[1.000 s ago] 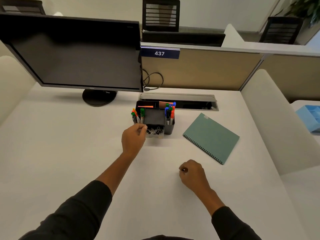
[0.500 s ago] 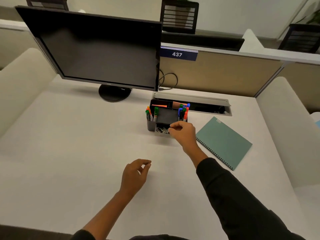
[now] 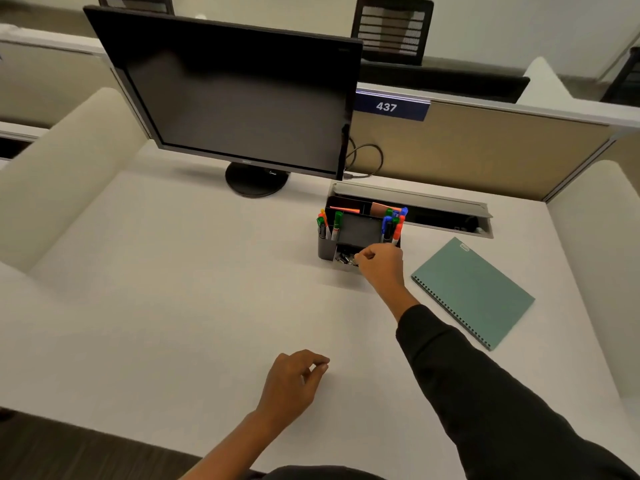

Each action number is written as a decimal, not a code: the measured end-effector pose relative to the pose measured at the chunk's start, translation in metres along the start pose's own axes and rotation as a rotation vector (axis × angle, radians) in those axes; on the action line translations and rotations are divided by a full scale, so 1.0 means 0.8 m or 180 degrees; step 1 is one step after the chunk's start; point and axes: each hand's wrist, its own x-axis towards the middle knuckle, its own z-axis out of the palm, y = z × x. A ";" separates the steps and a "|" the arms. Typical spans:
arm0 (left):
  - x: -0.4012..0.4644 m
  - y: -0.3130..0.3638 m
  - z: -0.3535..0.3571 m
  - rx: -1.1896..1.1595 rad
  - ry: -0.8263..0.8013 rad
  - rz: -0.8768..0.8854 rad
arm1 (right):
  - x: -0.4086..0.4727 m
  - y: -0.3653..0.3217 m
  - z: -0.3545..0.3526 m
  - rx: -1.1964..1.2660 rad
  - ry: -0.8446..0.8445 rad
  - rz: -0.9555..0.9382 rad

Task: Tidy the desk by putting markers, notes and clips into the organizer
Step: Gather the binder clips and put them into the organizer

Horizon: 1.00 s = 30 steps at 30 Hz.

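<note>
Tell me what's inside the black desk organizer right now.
The desk organizer holds upright markers in both side compartments, orange sticky notes at the back, and binder clips in the front tray. The right hand covers part of that tray.

Evenly lit from overhead, soft and somewhat dim, with warm cast. Faint shadow under the monitor and beside the organizer on the white bench. Strong wide-angle bending at edges. Slightly soft, fine detail smeared.
</note>
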 end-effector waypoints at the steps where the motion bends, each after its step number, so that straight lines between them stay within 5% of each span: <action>1: 0.000 0.001 0.003 0.0010 -0.0038 0.0026 | 0.000 0.001 -0.002 -0.0022 0.0028 -0.0027; 15: 0.082 0.078 0.082 0.0163 -0.0927 0.0953 | -0.033 0.058 -0.105 0.0024 0.0593 -0.0036; 23: 0.127 0.140 0.152 0.0741 -0.1698 0.2085 | -0.065 0.093 -0.153 0.0081 0.0885 0.0147; 26: 0.137 0.147 0.173 0.1038 -0.1773 0.2635 | -0.074 0.098 -0.161 0.0132 0.0933 0.0141; 30: 0.139 0.143 0.181 0.1252 -0.1775 0.2702 | -0.080 0.103 -0.162 0.0106 0.0938 0.0046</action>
